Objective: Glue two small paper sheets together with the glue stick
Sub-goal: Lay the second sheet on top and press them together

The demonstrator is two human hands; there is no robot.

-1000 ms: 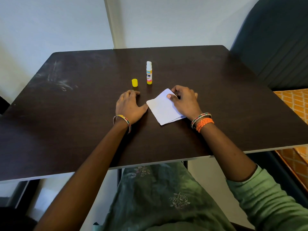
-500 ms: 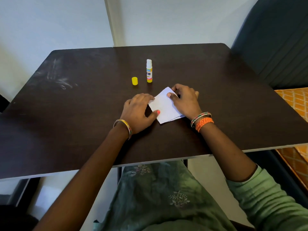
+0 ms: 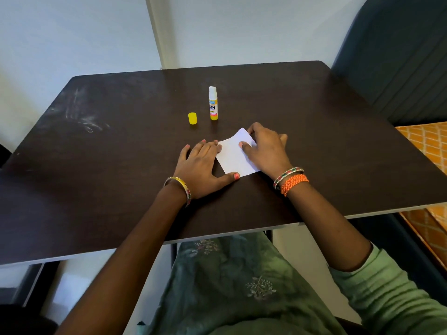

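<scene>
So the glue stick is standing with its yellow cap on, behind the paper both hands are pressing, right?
Not quite. In the head view the glue stick stands uncapped; its yellow cap sits beside it on the table. The rest holds: left hand and right hand press the paper.

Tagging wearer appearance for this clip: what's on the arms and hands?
Left hand: pink nail polish, one gold bangle with coloured edging at the wrist, forearm bare. Right hand: a beaded multicolour bangle beside an orange braided band; a light green sleeve starts near the elbow.
</scene>
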